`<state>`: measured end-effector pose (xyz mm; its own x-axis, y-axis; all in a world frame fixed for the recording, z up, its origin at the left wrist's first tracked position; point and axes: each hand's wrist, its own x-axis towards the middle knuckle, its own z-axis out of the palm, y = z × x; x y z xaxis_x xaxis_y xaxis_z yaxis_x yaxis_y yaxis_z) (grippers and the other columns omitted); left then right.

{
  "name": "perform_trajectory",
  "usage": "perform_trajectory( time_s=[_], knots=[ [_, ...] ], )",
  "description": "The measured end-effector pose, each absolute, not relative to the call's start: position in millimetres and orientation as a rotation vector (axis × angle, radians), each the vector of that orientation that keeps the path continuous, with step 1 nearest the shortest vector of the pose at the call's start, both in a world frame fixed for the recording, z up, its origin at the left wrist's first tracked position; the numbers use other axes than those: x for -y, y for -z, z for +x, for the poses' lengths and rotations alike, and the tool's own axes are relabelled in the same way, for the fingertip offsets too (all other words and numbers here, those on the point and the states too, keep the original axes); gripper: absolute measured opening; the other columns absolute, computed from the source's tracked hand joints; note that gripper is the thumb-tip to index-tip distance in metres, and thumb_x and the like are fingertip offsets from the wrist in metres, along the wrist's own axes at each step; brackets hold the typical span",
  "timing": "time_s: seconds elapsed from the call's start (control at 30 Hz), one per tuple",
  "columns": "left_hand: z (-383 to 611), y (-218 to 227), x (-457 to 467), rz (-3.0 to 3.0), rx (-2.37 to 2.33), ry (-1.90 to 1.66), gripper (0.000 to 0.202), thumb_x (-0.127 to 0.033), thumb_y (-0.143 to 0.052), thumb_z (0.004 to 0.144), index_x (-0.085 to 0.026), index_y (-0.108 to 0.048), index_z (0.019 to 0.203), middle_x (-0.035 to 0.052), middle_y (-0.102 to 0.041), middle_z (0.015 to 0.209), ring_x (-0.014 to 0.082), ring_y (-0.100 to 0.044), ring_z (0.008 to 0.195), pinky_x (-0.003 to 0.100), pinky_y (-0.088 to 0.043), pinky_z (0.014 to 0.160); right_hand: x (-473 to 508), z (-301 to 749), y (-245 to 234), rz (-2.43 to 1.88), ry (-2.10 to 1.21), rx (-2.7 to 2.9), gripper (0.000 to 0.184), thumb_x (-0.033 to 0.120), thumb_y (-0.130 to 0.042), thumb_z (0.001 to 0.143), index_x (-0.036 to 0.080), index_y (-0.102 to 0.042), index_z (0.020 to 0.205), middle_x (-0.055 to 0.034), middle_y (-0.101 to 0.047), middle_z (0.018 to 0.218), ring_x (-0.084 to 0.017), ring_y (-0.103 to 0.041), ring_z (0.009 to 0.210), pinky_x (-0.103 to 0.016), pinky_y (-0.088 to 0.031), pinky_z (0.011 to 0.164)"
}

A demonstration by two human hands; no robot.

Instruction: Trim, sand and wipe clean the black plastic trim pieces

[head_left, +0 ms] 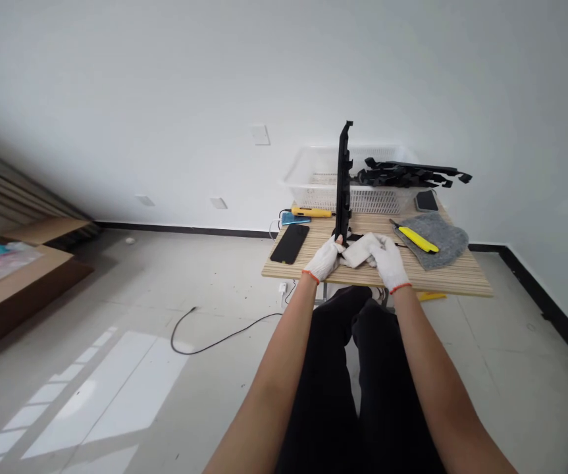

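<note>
My left hand (324,259), in a white glove with an orange cuff, is closed around the lower end of a long black plastic strip (343,178) with notched tabs. The strip stands nearly upright above the table. My right hand (390,262), gloved the same way, grips a folded white cloth (361,250) close to the strip's lower end. The fingertips of both hands are partly hidden. Right of my right hand, a yellow utility knife (418,239) rests on a grey felt pad (439,237).
A white plastic basket (308,178) at the back holds several black strips (407,174) jutting out rightward. On the wooden table (451,280) lie a black phone (290,243), a yellow-handled tool (312,212), a blue packet (295,219) and another phone (426,201). A black cable (224,339) trails over the floor.
</note>
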<state>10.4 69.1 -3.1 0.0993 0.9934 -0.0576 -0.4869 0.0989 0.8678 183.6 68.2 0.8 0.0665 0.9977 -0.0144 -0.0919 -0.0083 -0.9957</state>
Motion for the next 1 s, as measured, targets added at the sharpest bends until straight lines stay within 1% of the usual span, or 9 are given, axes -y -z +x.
perform_trajectory(
  time_s=[0.13,0.3,0.4,0.53,0.6,0.67,0.73,0.9,1.0],
  knots=[
    [6.8,4.3,-69.7,0.879,-0.779,-1.277,0.032,-0.034,-0.075,0.082,-0.018,-0.065,0.108,0.0032,-0.068,0.089,0.0111,-0.063,0.074,0.019,-0.053,0.062,-73.8,185.8,0.1,-1.184,-1.225,1.153,0.050,0.041,-0.073,0.065,0.021,-0.059,0.108,0.0022,-0.067,0.083,-0.009,-0.056,0.059,-0.019,-0.044,0.048],
    [2.2,-3.0,-64.9,0.906,-0.839,-1.173,0.033,-0.022,-0.074,0.076,-0.016,-0.066,0.108,-0.0005,-0.062,0.077,0.0064,-0.047,0.049,0.018,-0.040,0.042,-69.6,188.6,0.4,-1.147,-1.180,1.177,0.052,0.041,-0.070,0.066,0.020,-0.061,0.113,0.0015,-0.067,0.085,-0.010,-0.055,0.062,-0.020,-0.045,0.051],
    [1.7,-8.8,-61.4,0.895,-0.853,-1.187,0.031,-0.020,-0.074,0.076,-0.016,-0.067,0.105,-0.0020,-0.059,0.073,0.0050,-0.044,0.049,0.017,-0.036,0.042,-67.5,188.3,-1.0,-1.175,-1.240,1.308,0.053,0.035,-0.070,0.064,0.019,-0.062,0.114,0.0015,-0.066,0.082,-0.010,-0.055,0.062,-0.021,-0.044,0.051],
    [1.8,-11.3,-59.3,0.908,-0.824,-1.156,0.035,-0.010,-0.075,0.068,-0.017,-0.066,0.101,-0.0051,-0.057,0.069,0.0026,-0.036,0.044,0.016,-0.027,0.039,-66.0,188.6,-3.2,-1.215,-1.141,1.175,0.053,0.037,-0.065,0.068,0.020,-0.061,0.118,0.0000,-0.067,0.088,-0.010,-0.055,0.063,-0.020,-0.044,0.052],
    [1.7,-9.8,-60.0,0.907,-0.809,-1.165,0.034,-0.008,-0.074,0.067,-0.017,-0.066,0.099,-0.0044,-0.059,0.070,0.0030,-0.041,0.047,0.016,-0.032,0.043,-64.6,189.1,-3.8,-1.199,-1.183,1.265,0.054,0.036,-0.067,0.067,0.020,-0.063,0.118,-0.0003,-0.068,0.088,-0.011,-0.055,0.064,-0.021,-0.045,0.052],
    [1.6,-7.3,-61.3,0.907,-0.800,-1.180,0.030,-0.009,-0.076,0.068,-0.017,-0.066,0.095,-0.0029,-0.062,0.073,0.0037,-0.046,0.051,0.015,-0.037,0.047,-63.2,189.5,-4.4,-1.187,-1.232,1.369,0.054,0.035,-0.068,0.066,0.020,-0.064,0.117,-0.0007,-0.068,0.087,-0.011,-0.055,0.063,-0.021,-0.045,0.052],
    [1.1,-5.0,-62.4,0.904,-0.793,-1.172,0.026,-0.013,-0.078,0.071,-0.017,-0.065,0.094,-0.0027,-0.062,0.072,0.0037,-0.044,0.049,0.016,-0.037,0.047,-62.5,189.9,-4.6,-1.201,-1.175,1.325,0.052,0.037,-0.066,0.070,0.021,-0.063,0.119,-0.0010,-0.068,0.088,-0.011,-0.054,0.063,-0.021,-0.045,0.052],
    [-0.5,-2.2,-63.0,0.902,-0.821,-1.176,0.025,-0.026,-0.083,0.077,-0.018,-0.061,0.085,-0.0037,-0.057,0.067,0.0050,-0.047,0.050,0.017,-0.041,0.049,-62.9,190.2,-3.6,-1.190,-1.192,1.384,0.052,0.037,-0.066,0.069,0.021,-0.064,0.118,-0.0017,-0.068,0.090,-0.012,-0.055,0.066,-0.022,-0.045,0.053],
    [-1.0,-1.5,-63.2,0.891,-0.839,-1.160,0.029,-0.031,-0.084,0.078,-0.019,-0.058,0.083,-0.0060,-0.051,0.063,0.0038,-0.041,0.046,0.017,-0.038,0.047,-61.9,190.0,-3.8,-1.196,-1.141,1.265,0.054,0.038,-0.062,0.069,0.020,-0.063,0.120,-0.0020,-0.069,0.093,-0.011,-0.054,0.066,-0.021,-0.044,0.052]
  ],
)
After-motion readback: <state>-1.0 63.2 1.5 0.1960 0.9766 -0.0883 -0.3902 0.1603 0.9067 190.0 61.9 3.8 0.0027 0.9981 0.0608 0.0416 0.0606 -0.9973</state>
